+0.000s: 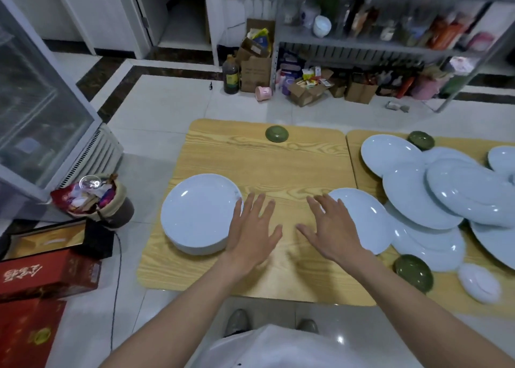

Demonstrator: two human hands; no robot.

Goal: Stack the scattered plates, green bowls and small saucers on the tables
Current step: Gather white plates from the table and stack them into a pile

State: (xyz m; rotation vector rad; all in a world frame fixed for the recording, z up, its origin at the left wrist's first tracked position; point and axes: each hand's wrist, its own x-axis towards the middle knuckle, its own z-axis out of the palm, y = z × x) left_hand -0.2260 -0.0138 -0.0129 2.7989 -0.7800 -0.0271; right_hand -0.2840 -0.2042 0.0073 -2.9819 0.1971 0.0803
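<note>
A stack of plates (199,214) sits face up at the left edge of the left tabletop (250,158), towards its near side. The plates are round, so the stack shows no long axis.

The left hand (252,228) is spread flat, palm down, fingers straight and apart, pointing to the far edge. Its outer fingers lie over the stack's right rim. Whether they touch it cannot be told.

The right hand (326,228) is spread the same way, just beside the left one and holding nothing. Its fingertips reach the left rim of a single plate (362,220), which lies face up at the right edge of the left tabletop. This plate looks oval, its long axis running from far left to near right.

On the right tabletop (459,142) a heap of plates (420,197) lies face up, overlapping and tilted on one another.

A green bowl (276,133) rests upside down at the far edge of the left tabletop. A second green bowl (420,140) stands at the far edge of the right tabletop, touching the heap. A third green bowl (413,273) lies near the front edge, with a small saucer (479,282) just beside it on the right.
</note>
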